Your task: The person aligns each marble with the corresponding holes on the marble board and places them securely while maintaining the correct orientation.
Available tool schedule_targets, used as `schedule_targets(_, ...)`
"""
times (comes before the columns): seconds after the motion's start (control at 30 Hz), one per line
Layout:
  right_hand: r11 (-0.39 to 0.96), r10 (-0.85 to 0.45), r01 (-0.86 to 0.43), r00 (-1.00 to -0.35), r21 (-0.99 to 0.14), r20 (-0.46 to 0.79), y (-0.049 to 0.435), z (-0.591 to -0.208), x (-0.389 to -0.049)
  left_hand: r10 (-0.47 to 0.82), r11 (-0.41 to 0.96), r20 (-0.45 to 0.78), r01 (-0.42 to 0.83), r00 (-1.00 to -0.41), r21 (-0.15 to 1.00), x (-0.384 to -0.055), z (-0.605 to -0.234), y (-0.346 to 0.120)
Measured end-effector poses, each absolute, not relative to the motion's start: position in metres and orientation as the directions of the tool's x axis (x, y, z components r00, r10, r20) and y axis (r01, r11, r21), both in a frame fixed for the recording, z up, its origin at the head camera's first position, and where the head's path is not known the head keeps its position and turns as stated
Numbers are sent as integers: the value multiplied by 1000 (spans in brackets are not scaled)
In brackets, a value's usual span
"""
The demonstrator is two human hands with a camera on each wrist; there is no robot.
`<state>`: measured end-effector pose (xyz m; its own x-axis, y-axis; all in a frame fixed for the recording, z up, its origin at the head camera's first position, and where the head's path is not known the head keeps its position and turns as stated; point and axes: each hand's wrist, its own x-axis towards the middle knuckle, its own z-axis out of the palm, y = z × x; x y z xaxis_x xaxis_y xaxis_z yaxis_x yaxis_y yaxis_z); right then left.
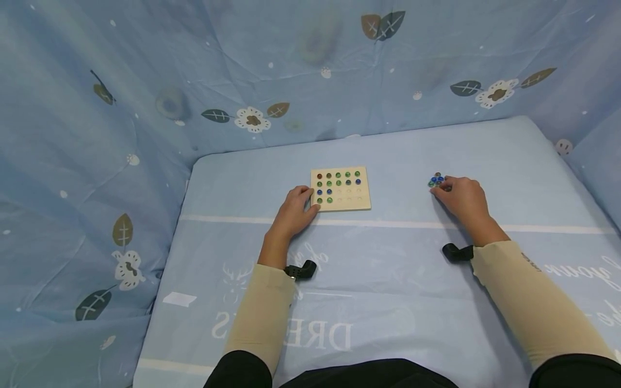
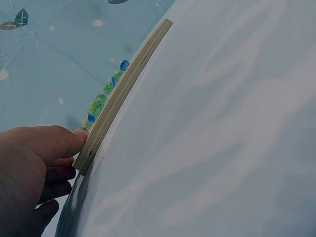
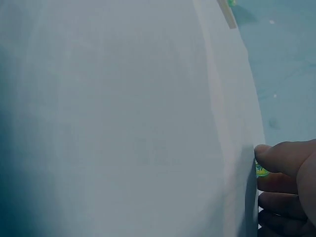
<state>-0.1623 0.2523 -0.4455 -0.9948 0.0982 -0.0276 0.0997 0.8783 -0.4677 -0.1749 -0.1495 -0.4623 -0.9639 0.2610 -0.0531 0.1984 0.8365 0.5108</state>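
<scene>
Wooden and pale, a small board [image 1: 341,188] lies flat near the middle of the blue-sheeted table [image 1: 388,280], its grid of shallow holes partly filled: glass marbles [image 1: 338,183] in red, green and blue sit in the top rows and the left end, while the holes toward the near right corner are bare. The left hand [image 1: 294,211] rests against the board's near left corner, thumb and fingertips pressed to its edge with the other fingers loosely curled beneath, a hold that looks meant to keep the board from sliding on the cloth. Well apart to the right, a little heap of loose marbles [image 1: 436,180] lies bunched on the sheet, and the right hand [image 1: 463,197] reaches into it, thumb and forefinger closing on a greenish marble [image 3: 261,171] at the heap's near side, apparently mid-pick
</scene>
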Motion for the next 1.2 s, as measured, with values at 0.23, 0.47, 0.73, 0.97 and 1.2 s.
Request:
schedule_targets(0.23,872,100,101,-995,-480,-26,250,-442,-160,260,835,-55,195,-964,514,-174,-462,-150)
schedule_targets(0.47,860,107,94,-994,-501,-1,250,-440,-159,253,843,-53,193,-966,503,-174,-462,-150)
schedule_targets(0.73,832,88,-16,-983,-554,161,240,-433,-159,259,840,-68,190,-963,508,-174,-460,-150)
schedule_targets(0.97,823,55,-79,-974,-562,218,224,-434,-164,265,840,-70,195,-962,506,-175,-461,-150)
schedule_targets(1.2,807,1,-134,-974,-575,229,203,-438,-169,263,843,-79,190,-961,503,-175,-461,-149)
